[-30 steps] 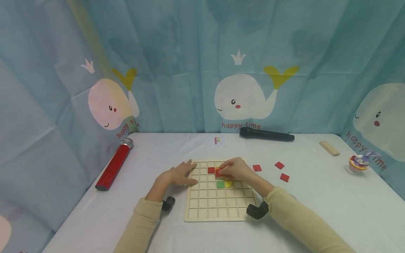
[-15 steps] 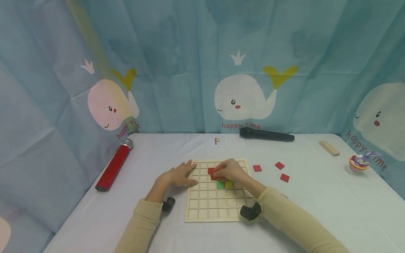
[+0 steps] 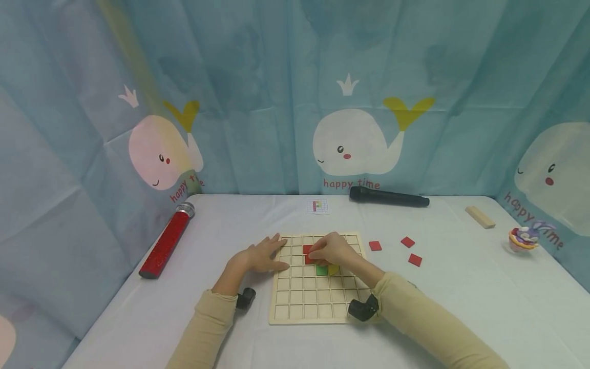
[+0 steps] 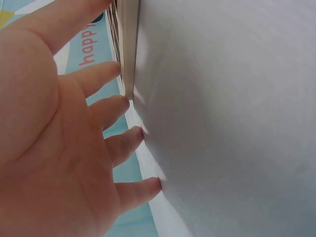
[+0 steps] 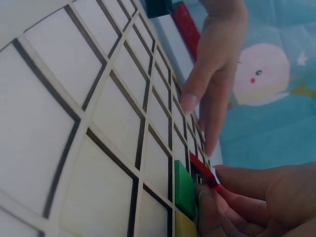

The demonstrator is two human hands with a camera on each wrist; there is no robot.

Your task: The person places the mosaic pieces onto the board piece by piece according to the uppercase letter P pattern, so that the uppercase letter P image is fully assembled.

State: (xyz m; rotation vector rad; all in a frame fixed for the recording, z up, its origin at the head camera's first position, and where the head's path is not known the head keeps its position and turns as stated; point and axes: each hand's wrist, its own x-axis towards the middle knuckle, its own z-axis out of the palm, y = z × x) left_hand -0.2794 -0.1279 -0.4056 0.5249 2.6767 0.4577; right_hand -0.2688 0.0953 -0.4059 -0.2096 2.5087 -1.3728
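A pale wooden grid board (image 3: 304, 297) lies on the white table. My right hand (image 3: 338, 251) pinches a red square tile (image 3: 309, 260) over the cell just nearer to me than another red tile (image 3: 307, 249) in the grid. In the right wrist view the held red tile (image 5: 203, 168) sits tilted between thumb and fingers. A green tile (image 3: 321, 270) and a yellow tile (image 3: 333, 269) lie side by side below the right hand. My left hand (image 3: 262, 256), fingers spread, rests at the board's left edge; in the left wrist view its fingertips (image 4: 132, 133) touch the table and board edge.
Several red tiles (image 3: 375, 246) lie right of the board. Behind it is a small printed grid card (image 3: 318, 206). A black microphone (image 3: 389, 197), a red microphone (image 3: 167, 242), a wooden block (image 3: 480, 217) and a bunny figurine in a cup (image 3: 525, 237) stand around the table.
My right hand has moved left with the red tile, from over the neighbouring column to the cell below the placed red tile. The left hand has stayed in place.
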